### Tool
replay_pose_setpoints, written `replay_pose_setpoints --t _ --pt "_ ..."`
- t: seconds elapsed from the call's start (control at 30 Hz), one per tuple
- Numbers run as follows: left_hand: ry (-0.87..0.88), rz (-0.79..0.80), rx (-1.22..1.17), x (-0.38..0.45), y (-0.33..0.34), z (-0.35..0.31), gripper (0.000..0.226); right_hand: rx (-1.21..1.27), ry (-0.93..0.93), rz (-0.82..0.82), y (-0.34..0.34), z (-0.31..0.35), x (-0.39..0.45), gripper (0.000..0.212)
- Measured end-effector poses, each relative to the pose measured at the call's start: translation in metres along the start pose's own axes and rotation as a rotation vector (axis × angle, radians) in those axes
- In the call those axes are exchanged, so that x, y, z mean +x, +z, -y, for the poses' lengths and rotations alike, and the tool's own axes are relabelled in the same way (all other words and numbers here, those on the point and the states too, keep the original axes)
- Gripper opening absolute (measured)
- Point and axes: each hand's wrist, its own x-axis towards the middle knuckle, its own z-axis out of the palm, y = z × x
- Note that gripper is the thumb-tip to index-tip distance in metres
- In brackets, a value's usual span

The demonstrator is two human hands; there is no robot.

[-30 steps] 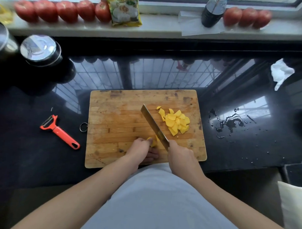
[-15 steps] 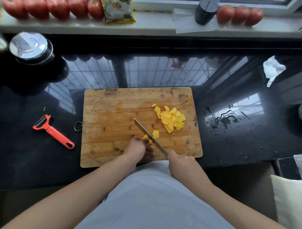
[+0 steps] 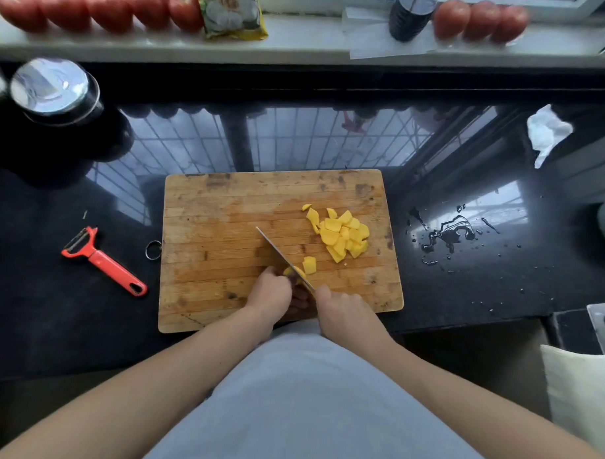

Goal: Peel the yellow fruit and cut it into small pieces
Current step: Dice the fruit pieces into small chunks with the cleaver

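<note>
The left hand (image 3: 271,290) is resting at the near edge of the board (image 3: 225,233), its fingers curled down onto the last bit of yellow fruit (image 3: 291,271) and pinning it to the wood. Only a sliver of that fruit is showing past the knuckles. The right hand (image 3: 343,309) is gripping the knife (image 3: 282,256), fingers wrapped tight around the handle, which is hiding inside the fist. The blade is running away from the person toward the upper left, edge-on to the camera, and is pressing against the fruit just beside the left fingertips.

One cut piece (image 3: 309,265) is lying on the board just to the right of the blade. The pile of pieces (image 3: 340,234) is sitting farther back on the right half of the board, apart from the knife.

The board is lying on the dark glossy tabletop (image 3: 463,296), with a metal ring (image 3: 153,250) hanging off its left edge. A red peeler (image 3: 103,260) is lying on the tabletop well to the left of the board. A small puddle (image 3: 446,232) is spreading on the tabletop to the right, and a crumpled tissue (image 3: 546,131) is sitting beyond it. A round metal lid (image 3: 54,86) is showing at the far left. On the sill (image 3: 300,44), tomatoes (image 3: 106,6) are lining up on both sides, with a yellow packet (image 3: 233,12) and a dark bottle (image 3: 409,15) between them.
</note>
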Motion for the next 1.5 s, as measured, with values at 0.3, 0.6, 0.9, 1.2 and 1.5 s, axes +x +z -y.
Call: replay_pose_setpoints --t 0.3,0.6,0.9,1.2,1.5 --pt "-0.007 0.01 0.032 -0.004 -0.003 0.001 0.013 0.189 0.21 -0.078 -0.011 -0.004 0.003 0.006" --pt "-0.075 0.008 -0.031 0.008 0.008 0.004 0.017 -0.006 0.078 0.015 -0.01 -0.007 -0.024 0.046" --pt "0.042 -0.055 0.024 0.002 0.007 0.004 0.016 -0.079 0.046 0.012 -0.008 -0.012 -0.03 0.039" --pt "0.019 -0.071 -0.024 -0.002 0.01 -0.001 0.013 -0.179 0.088 0.192 -0.015 -0.009 -0.031 0.012" --pt "0.092 -0.109 0.325 -0.004 0.004 -0.009 0.025 -0.01 0.048 0.008 -0.001 0.009 0.013 0.01"
